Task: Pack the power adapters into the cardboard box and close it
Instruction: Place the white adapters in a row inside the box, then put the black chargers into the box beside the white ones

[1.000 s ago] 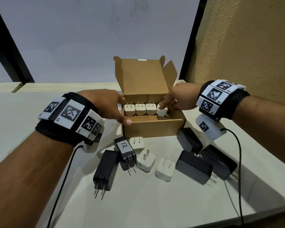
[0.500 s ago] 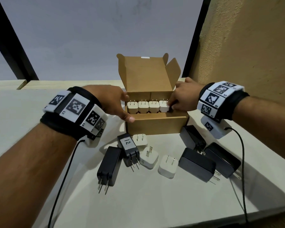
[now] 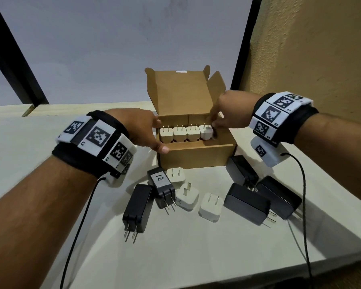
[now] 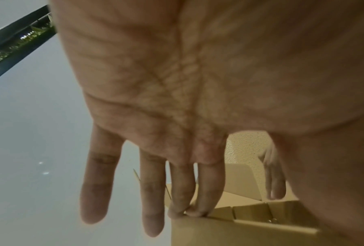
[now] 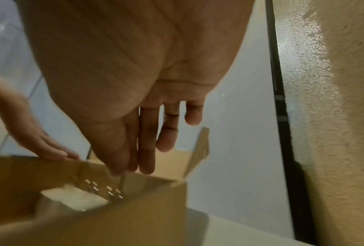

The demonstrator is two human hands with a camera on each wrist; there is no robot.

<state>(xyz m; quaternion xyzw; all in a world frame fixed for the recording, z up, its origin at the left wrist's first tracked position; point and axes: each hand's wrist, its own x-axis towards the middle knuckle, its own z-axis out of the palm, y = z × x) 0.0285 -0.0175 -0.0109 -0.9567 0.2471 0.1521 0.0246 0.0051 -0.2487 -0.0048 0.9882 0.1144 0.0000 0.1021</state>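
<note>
Two hands at an open box of plugs on a table.

The table (image 3: 196, 257) holds the cardboard box (image 3: 196, 157), its lid up. The left hand (image 3: 142, 130) rests flat fingers on the box's left wall. The right hand (image 3: 229, 113) pinches a prong of the last white adapter (image 3: 206, 132) in a row of four inside. Black adapters (image 3: 246, 202) and more white adapters (image 3: 209, 207) lie in front.
</note>
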